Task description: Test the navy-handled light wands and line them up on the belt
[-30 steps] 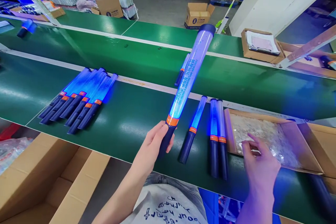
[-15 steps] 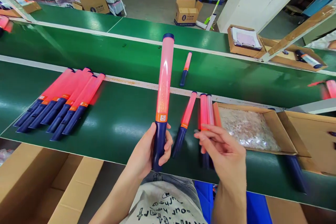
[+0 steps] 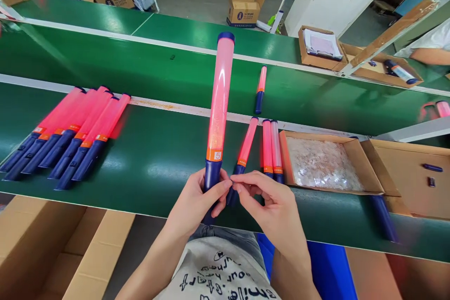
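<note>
- Light stick (image 3: 220, 98) in my left hand (image 3: 197, 199): my fingers wrap its dark handle, holding it in front of me above the green bench (image 3: 161, 150), capped end pointing away.
- My right hand (image 3: 270, 197) is beside that handle, thumb and forefinger nearly together at the tips, the other fingers curled loosely; whether they pinch anything small I can't tell.
- Both hands' fingertips meet just right of the handle, below the orange band (image 3: 214, 155) and its "5" label (image 3: 217, 155). I'd judge this to be close fingertip work, with my left hand doing the steadying.
- From here, a move calls for a steady handle and light, exact fingertips, since my own thumb partly hides the spot.
- Right of the hands lie a pair of light sticks (image 3: 267, 145), then a shallow carton (image 3: 365, 168) of clear plastic pieces (image 3: 316, 161).
</note>
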{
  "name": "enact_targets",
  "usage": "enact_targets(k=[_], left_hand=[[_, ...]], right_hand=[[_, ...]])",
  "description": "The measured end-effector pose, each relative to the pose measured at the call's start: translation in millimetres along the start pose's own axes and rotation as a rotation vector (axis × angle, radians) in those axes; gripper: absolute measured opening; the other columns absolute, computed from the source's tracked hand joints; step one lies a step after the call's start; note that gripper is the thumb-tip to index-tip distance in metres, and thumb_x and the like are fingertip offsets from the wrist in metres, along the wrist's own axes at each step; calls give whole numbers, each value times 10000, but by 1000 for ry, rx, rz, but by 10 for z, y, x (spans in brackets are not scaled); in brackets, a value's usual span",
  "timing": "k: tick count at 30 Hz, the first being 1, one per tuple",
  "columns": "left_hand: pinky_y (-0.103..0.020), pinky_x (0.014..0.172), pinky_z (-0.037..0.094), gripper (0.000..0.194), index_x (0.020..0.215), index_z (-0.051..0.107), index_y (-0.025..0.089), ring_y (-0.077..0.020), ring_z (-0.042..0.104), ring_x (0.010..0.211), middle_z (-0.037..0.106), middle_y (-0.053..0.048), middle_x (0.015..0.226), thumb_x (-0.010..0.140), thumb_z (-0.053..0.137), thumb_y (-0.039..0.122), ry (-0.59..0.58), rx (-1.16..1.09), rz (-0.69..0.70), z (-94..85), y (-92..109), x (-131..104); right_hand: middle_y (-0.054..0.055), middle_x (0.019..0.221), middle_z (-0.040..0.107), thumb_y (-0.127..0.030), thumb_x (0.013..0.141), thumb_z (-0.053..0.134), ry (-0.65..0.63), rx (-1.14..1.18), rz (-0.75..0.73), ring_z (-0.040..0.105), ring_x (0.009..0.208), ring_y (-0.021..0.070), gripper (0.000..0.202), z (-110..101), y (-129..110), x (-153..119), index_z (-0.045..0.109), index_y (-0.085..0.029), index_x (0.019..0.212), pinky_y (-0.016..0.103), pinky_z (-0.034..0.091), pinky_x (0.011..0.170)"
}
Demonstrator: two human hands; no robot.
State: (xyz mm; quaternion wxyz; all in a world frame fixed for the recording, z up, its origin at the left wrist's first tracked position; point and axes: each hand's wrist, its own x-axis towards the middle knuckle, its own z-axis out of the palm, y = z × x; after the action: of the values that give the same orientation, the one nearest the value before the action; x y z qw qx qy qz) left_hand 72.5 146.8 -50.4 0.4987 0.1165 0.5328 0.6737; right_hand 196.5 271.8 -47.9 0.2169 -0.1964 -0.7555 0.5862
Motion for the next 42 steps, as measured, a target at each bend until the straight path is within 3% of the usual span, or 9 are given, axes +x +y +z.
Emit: enact_targets(k=[6, 10, 15, 19, 21, 25, 28, 32, 42], left_hand=[[-103, 425, 317, 289, 887, 574, 148, -3, 425, 416, 507, 75, 617, 949, 789, 331, -60, -247, -29, 12, -15, 19], [-90, 400, 331, 247, 915, 578, 156, -1, 385, 398, 495, 82, 608, 949, 779, 295, -93, -386, -42, 33, -35, 32], [-84, 379, 348, 211, 940, 590, 175, -5, 365, 369, 518, 76, 605, 951, 759, 300, -172, -471, -68, 22, -51, 59], [-117, 303, 301, 244, 1097, 644, 217, -28, 335, 301, 604, 52, 652, 1000, 672, 439, -316, -563, -65, -39, -76, 54], [-122, 287, 282, 332, 1046, 667, 201, -29, 327, 281, 591, 48, 637, 1032, 598, 525, -384, -590, -99, -67, -96, 44], [-146, 286, 301, 639, 712, 602, 143, -57, 359, 254, 437, 46, 470, 1026, 494, 689, -555, -544, -184, -92, -136, 44], [-176, 272, 283, 677, 665, 572, 152, -81, 352, 234, 432, 28, 412, 995, 501, 738, -609, -507, -207, -94, -160, 55], [-195, 258, 218, 679, 659, 563, 161, -96, 354, 233, 405, 33, 400, 1005, 464, 737, -602, -475, -208, -97, -187, 54], [-183, 318, 257, 689, 652, 580, 150, -72, 348, 265, 419, 23, 415, 1058, 378, 668, -532, -408, -156, -81, -176, 1]], right_hand=[[-32, 1020, 790, -188, 973, 746, 184, 129, -30, 744, 849, 69, 299, 138, 26, -25, 738, -320, 1242, 139, 627, 779], [-36, 1017, 801, -157, 939, 786, 275, 151, -83, 765, 878, 69, 246, 211, 35, -26, 785, -305, 1135, 123, 631, 828], [-39, 902, 763, -165, 980, 735, 229, 82, -99, 716, 782, 66, 89, 205, 58, -4, 769, -247, 977, 133, 607, 727], [-10, 976, 728, -72, 1007, 668, 302, -120, -318, 683, 871, 76, 153, 162, 50, 41, 716, -208, 1057, 193, 594, 781], [6, 1006, 727, -15, 992, 661, 334, -259, -453, 677, 919, 86, 198, 150, 25, 69, 698, -181, 1094, 229, 585, 850], [35, 1025, 730, 31, 965, 667, 293, -399, -585, 678, 953, 120, 231, 154, -43, 93, 675, -144, 1115, 282, 574, 878], [55, 1047, 726, 27, 965, 668, 238, -431, -591, 672, 962, 142, 237, 147, -85, 73, 667, -130, 1142, 309, 580, 866], [70, 1085, 720, 16, 971, 669, 160, -537, -585, 660, 994, 160, 255, 97, -132, 24, 664, -111, 1192, 331, 582, 906], [122, 1176, 732, -22, 995, 634, 91, -706, -617, 678, 1054, 229, 333, 62, -155, -87, 655, -67, 1325, 387, 609, 930]])
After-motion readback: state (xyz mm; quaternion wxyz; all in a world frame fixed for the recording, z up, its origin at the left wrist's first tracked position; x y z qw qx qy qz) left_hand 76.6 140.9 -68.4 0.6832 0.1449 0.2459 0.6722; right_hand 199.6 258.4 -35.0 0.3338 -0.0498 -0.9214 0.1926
